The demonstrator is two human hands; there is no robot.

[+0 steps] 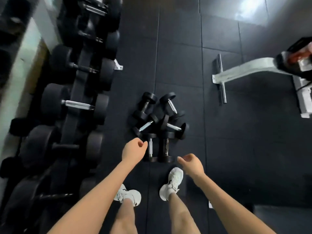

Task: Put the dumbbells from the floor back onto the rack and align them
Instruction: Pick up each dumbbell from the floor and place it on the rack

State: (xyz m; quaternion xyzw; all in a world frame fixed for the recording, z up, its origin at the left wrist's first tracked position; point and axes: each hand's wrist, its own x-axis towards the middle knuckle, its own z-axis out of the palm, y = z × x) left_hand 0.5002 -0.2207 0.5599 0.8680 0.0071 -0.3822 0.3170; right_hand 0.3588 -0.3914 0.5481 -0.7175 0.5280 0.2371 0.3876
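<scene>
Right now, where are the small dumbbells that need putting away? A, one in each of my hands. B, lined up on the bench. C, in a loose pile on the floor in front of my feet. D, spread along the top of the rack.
C: the small dumbbells lie jumbled on the floor, and both the left hand and right hand are empty.

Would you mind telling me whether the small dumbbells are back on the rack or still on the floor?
On the floor: the small dumbbells lie in a loose pile on the dark mat, right of the rack.
</scene>
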